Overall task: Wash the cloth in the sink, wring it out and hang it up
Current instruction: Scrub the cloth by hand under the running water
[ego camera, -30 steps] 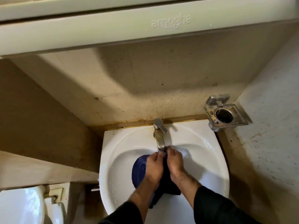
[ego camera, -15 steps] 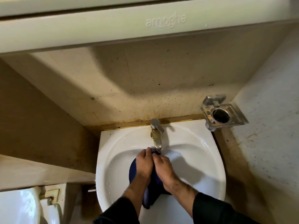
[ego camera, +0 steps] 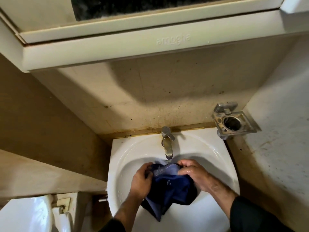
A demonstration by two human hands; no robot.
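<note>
A dark blue cloth hangs bunched over the white sink, stretched between both hands under the spout of the steel tap. Water runs from the spout onto the cloth's upper edge. My left hand grips the cloth's left side with curled fingers. My right hand pinches its right side, thumb on top. A tail of the cloth droops toward the sink's front.
A metal wall holder with a round opening is fixed at the right of the sink. A cream mirror cabinet juts out overhead. A white toilet tank stands at lower left. Tiled walls close in on both sides.
The hands, pressed together on the bunched cloth before, have moved apart and spread it under the tap. The camera has tilted up, showing the cabinet's mirror.
</note>
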